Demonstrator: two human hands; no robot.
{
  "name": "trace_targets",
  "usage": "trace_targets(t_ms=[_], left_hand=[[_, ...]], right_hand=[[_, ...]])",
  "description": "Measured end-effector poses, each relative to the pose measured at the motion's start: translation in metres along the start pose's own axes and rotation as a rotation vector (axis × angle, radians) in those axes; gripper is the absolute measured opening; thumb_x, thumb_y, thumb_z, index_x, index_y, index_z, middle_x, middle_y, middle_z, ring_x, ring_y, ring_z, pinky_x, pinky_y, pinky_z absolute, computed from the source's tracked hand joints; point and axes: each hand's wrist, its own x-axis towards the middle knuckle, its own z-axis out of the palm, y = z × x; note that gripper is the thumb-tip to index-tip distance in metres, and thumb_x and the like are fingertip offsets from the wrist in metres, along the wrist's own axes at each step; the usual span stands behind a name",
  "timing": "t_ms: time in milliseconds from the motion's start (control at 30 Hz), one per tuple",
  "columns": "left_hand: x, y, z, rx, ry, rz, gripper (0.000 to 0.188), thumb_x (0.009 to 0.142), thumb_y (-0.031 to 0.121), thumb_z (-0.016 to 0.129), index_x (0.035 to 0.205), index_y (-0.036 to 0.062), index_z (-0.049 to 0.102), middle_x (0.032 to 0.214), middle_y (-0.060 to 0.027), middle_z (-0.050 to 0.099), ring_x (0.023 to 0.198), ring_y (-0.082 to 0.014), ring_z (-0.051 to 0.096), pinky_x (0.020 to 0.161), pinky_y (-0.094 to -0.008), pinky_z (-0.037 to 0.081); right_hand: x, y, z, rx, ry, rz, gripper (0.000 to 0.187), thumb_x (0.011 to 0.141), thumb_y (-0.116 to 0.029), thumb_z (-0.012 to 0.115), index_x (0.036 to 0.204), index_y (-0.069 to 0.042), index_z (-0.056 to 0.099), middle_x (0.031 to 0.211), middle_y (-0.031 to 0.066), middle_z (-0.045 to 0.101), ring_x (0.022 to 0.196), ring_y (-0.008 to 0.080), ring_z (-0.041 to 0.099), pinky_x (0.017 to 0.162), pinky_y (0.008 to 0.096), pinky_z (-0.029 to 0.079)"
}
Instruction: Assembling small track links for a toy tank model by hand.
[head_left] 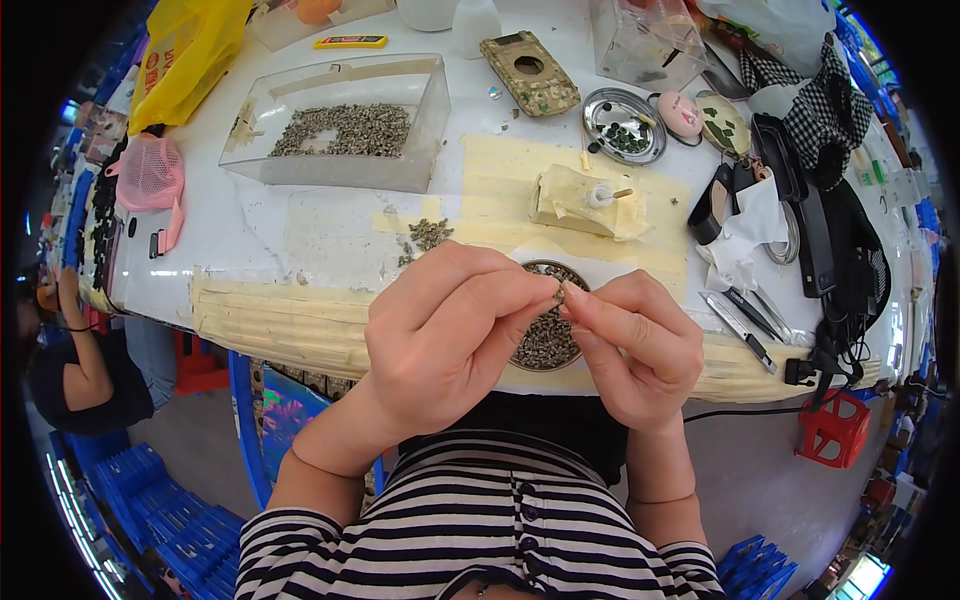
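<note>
Above a round dish (522, 362) of tiny grey-brown metal parts (548, 340), my two hands meet fingertip to fingertip. My left hand (445, 335) is closed in a pinch, and so is my right hand (640, 345). Between the tips sits a tiny metal piece (559, 293), mostly covered by the fingers, too small to tell its exact kind. Left of the dish, a loose little heap of similar parts (430, 235) lies on the table. Behind the dish stands a tape-covered block (565, 203) with a small white bottle (601, 196) and a thin stick in it.
A transparent bin (425, 150) holds more parts at back left. Behind the block are a worn box with a round hole (530, 72) and a metal plate of dark bits (625, 125). Tweezers and a cutter (740, 330) lie right. Another person (90, 375) sits far left.
</note>
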Motion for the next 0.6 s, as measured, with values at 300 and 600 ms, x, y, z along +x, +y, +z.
trace_targets(t_ms=[300,600], left_hand=[[-0.0002,0.0016,-0.0008,-0.012,-0.01,-0.024,0.016,0.076,-0.007,0.076,0.089,-0.0019,0.07,0.08,-0.011,0.066,0.071,-0.0212,0.063,0.062,-0.0286,0.05],[0.0004,0.0028,-0.0021,-0.014,-0.015,-0.021,0.016,0.076,-0.007,0.076,0.089,-0.0024,0.07,0.079,-0.0111,0.066,0.07,-0.0208,0.064,0.062,-0.0281,0.05]], right_hand=[[-0.0007,0.0004,-0.0002,0.011,-0.005,0.002,0.041,0.072,0.005,0.078,0.111,-0.007,0.076,0.075,0.0037,0.063,0.063,0.0161,0.056,0.055,0.0273,0.044],[-0.0013,0.0011,-0.0005,0.042,-0.009,0.005,0.042,0.071,0.005,0.077,0.112,-0.006,0.075,0.074,0.0038,0.063,0.061,0.0159,0.055,0.055,0.0272,0.044]])
